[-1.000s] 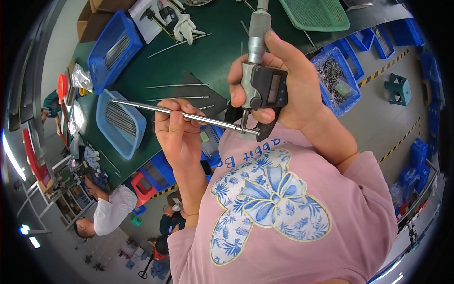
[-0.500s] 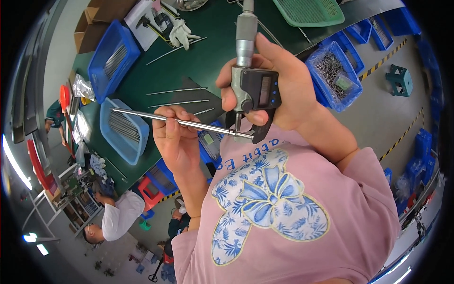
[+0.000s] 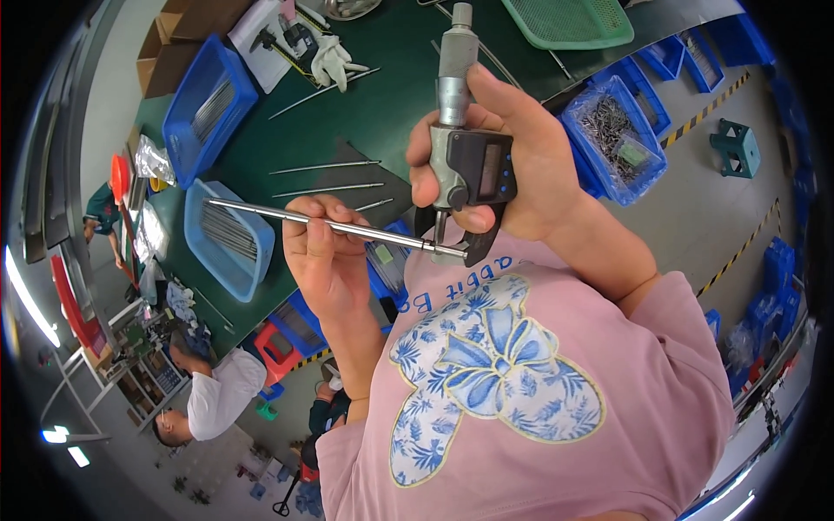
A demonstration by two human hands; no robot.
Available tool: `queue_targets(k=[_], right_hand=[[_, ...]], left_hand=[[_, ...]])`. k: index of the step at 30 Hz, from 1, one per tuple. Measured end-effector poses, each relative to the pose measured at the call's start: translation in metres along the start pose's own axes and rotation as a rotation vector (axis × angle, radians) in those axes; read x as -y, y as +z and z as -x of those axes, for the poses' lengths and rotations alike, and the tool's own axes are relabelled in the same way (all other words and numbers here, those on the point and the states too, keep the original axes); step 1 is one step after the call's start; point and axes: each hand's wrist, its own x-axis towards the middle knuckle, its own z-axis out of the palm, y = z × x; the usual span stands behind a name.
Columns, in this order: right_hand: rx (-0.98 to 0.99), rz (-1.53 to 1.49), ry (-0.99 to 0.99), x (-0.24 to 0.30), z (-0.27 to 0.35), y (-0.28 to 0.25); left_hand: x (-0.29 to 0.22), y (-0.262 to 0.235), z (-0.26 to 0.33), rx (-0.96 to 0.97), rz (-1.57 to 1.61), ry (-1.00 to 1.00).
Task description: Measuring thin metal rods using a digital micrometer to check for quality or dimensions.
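My left hand [image 3: 323, 256] pinches a slim metal rod [image 3: 382, 234] between thumb and fingers. The rod slants from upper left down to the right, and its right end lies in the jaw of a digital micrometer [image 3: 467, 169]. Wrapped around the micrometer's frame is my right hand [image 3: 539, 161], its thumb up beside the barrel. The spindle comes down onto or close to the rod; whether it touches I cannot tell. On the green table [image 3: 252, 156] behind, several similar rods [image 3: 328, 188] rest partly on a dark sheet.
A light blue bin [image 3: 195, 252] and a darker blue bin [image 3: 178, 139] of rods stand at left. White gloves [image 3: 333, 62] and a caliper lie at the back. A green basket [image 3: 569, 26] and a bin of small metal parts [image 3: 638, 178] are at right. A person in white [image 3: 226, 395] is at lower left.
The micrometer has tilted slightly, its upper end shifting a little to the right. The right fingers have moved slightly with it; the rod stays nearly still in my left hand.
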Motion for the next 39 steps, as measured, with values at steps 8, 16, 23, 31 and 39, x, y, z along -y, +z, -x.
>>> queue_targets(k=[8,16,23,31,39], right_hand=[[-0.107,0.069,0.053,0.001,-0.023,0.019],[-0.211,0.676,-0.076,-0.012,-0.067,-0.049],[-0.054,0.694,0.048,-0.017,-0.077,-0.042],[0.244,0.302,0.176,-0.029,-0.056,0.065],[0.285,0.311,0.073,-0.016,-0.026,0.056]], left_hand=[[-0.013,-0.012,-0.011,-0.115,-0.007,-0.009],[0.001,-0.014,0.016,-0.170,0.379,-0.270],[0.012,0.006,0.026,-0.276,0.575,-0.052],[-0.051,-0.014,0.007,-0.407,0.307,0.593],[-0.018,0.014,0.003,-0.380,0.259,0.434]])
